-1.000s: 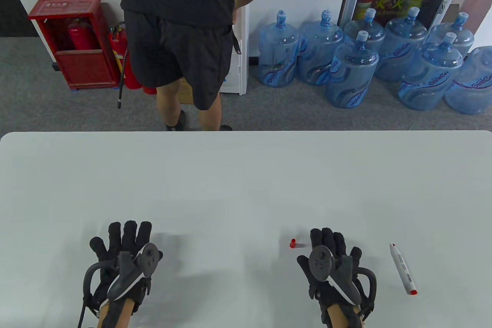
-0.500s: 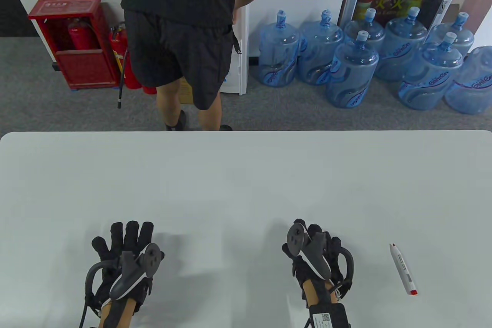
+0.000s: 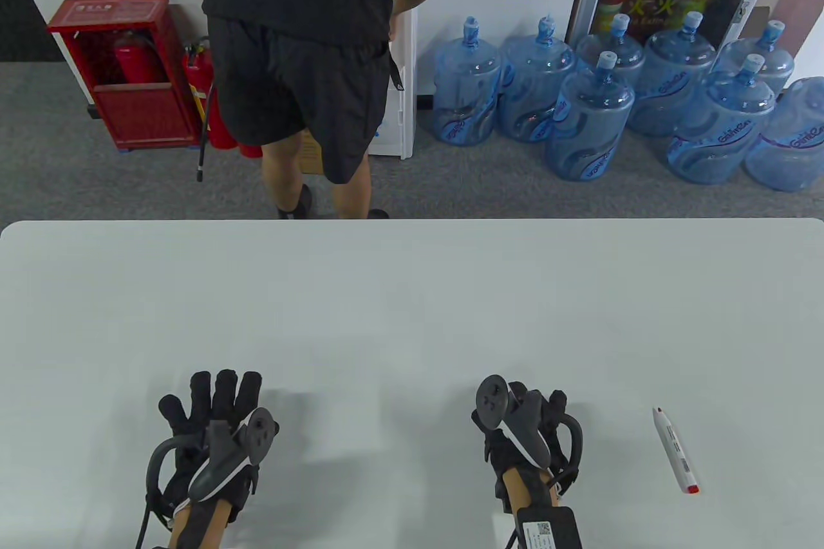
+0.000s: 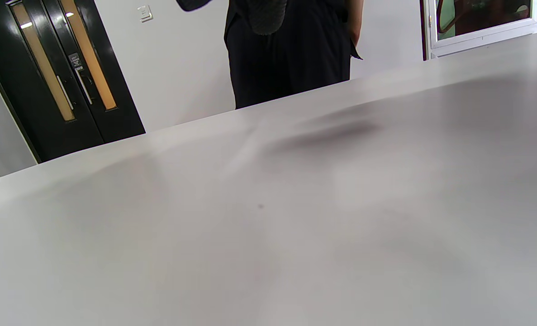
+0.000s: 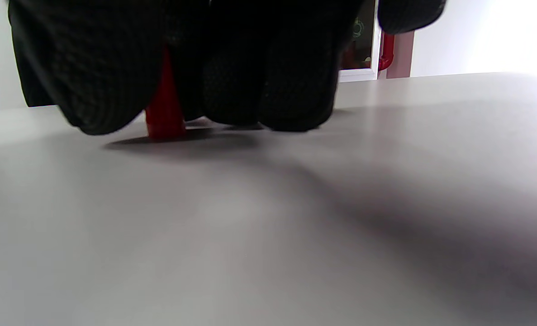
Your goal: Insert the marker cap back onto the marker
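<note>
The white marker [image 3: 674, 451] lies on the table [image 3: 412, 304] at the near right, its red end toward me and its bare tip pointing away. The red marker cap [image 5: 163, 113] stands on the table between my right hand's thumb and fingers, which close around it in the right wrist view. In the table view my right hand [image 3: 537, 404] covers the cap, well left of the marker. My left hand [image 3: 215, 394] rests flat on the table at the near left, fingers spread, holding nothing.
A person in black shorts [image 3: 302, 73] stands just beyond the table's far edge. Blue water jugs [image 3: 592, 118] and a red fire extinguisher cabinet [image 3: 125, 73] stand on the floor behind.
My right hand has moved left and turned over the red cap, which lay bare beside its fingers a second ago, and its fingers have closed around it. The left hand has barely shifted.
</note>
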Action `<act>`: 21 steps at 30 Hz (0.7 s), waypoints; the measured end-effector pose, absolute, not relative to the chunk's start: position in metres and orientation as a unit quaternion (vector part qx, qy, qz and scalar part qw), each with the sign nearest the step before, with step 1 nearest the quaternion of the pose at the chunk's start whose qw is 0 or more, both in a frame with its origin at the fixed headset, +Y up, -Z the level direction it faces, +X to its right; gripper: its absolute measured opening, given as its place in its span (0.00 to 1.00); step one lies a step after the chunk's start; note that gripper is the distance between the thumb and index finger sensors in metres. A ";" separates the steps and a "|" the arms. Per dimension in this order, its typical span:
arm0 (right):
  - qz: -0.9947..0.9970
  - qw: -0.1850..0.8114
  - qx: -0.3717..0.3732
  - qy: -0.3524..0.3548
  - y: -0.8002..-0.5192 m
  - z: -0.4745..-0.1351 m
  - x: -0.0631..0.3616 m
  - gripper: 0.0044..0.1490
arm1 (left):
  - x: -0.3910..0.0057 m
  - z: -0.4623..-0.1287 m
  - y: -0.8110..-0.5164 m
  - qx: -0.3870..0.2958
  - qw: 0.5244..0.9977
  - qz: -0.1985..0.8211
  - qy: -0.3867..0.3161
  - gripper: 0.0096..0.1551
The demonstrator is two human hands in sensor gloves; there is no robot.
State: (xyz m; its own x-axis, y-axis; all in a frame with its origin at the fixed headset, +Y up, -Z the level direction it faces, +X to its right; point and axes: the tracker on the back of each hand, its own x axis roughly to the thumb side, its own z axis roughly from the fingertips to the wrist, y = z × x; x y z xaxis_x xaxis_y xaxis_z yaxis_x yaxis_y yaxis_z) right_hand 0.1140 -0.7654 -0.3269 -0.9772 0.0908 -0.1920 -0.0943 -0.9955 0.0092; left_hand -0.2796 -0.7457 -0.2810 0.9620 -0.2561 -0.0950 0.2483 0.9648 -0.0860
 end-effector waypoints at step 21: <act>0.989 0.113 -0.073 -0.064 -0.759 -0.308 0.116 0.30 | -0.255 -0.270 -0.734 0.031 0.987 -0.153 0.027 0.50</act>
State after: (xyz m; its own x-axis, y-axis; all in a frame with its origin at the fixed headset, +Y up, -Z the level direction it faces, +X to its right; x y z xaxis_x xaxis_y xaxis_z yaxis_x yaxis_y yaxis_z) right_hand 0.1157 -0.7587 -0.3083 -0.9639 0.2325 -0.1297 -0.2138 -0.9663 -0.1436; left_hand -0.2555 -0.7340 -0.2705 0.9515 -0.3011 -0.0633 0.3044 0.9511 0.0522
